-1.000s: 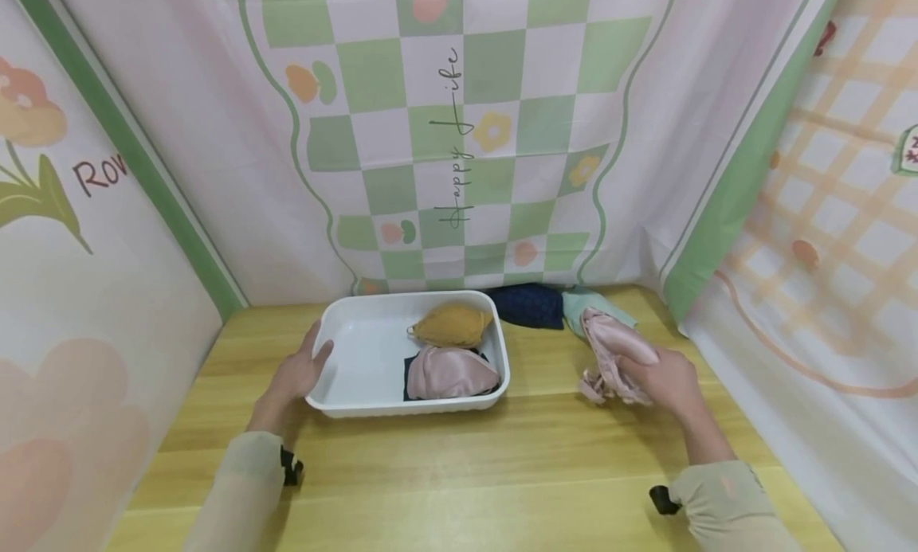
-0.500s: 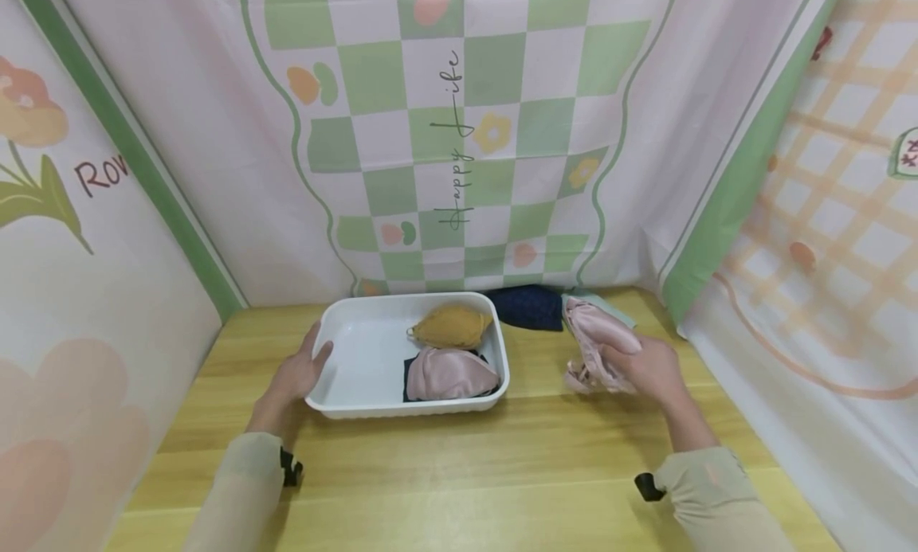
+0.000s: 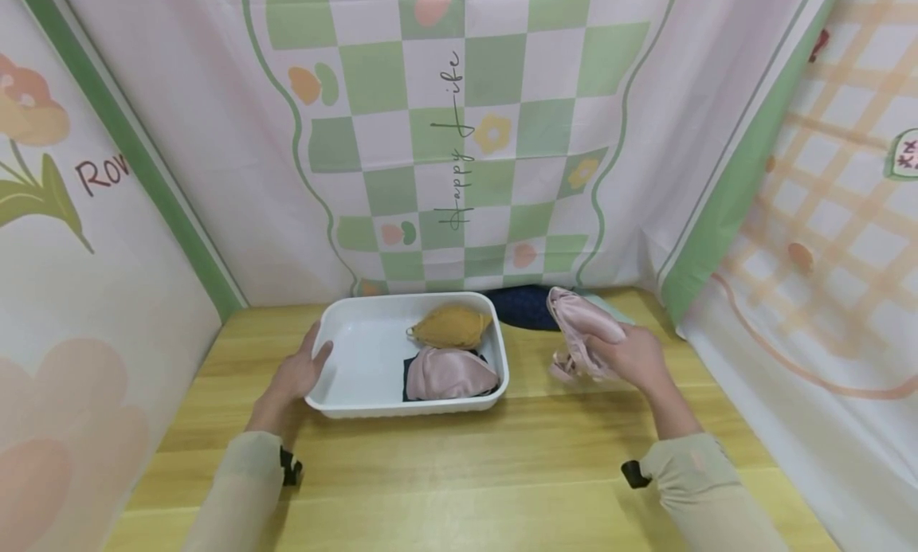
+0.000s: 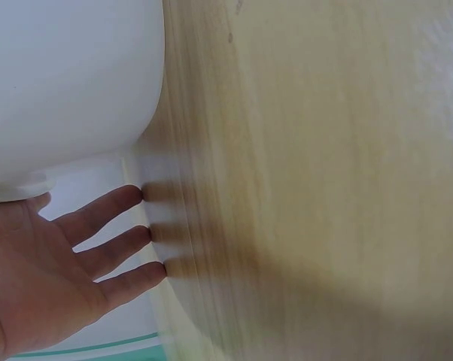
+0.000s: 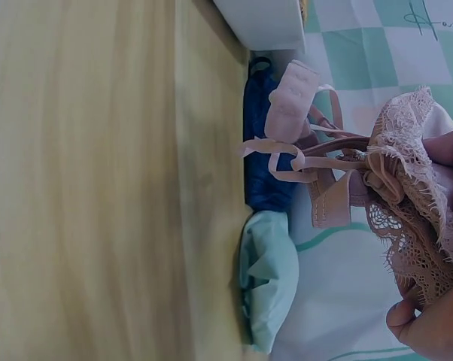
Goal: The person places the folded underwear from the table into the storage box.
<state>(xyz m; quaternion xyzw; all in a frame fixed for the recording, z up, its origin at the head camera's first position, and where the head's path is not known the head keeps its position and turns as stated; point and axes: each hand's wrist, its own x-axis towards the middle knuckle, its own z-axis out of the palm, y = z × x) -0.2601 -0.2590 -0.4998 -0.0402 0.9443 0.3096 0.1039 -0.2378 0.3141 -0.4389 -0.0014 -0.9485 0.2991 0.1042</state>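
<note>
My right hand [image 3: 631, 354] grips a folded pink bra [image 3: 584, 317] above the right part of the table. In the right wrist view lace and dangling straps show on the bra [image 5: 411, 177], with the band's end hanging free. My left hand [image 3: 297, 374] is at the left end of a white tray [image 3: 358, 409], its thumb over the rim. The left wrist view shows its other fingers [image 4: 114, 244] straight and spread beside the tray. Inside the tray's right half lie a mustard bra [image 3: 452, 326] and a pink satin bra [image 3: 452, 374], with something dark beneath the latter.
Against the back curtain [image 3: 495, 178] a navy bra [image 3: 523, 307] lies right of the tray. A mint bra [image 5: 270, 278] is beside it, mostly hidden in the head view. Curtains flank the wooden table [image 3: 459, 488] on both sides.
My right hand has moved left toward the tray with the pink bra, which now covers more of the mint one. The left hand and tray stay put.
</note>
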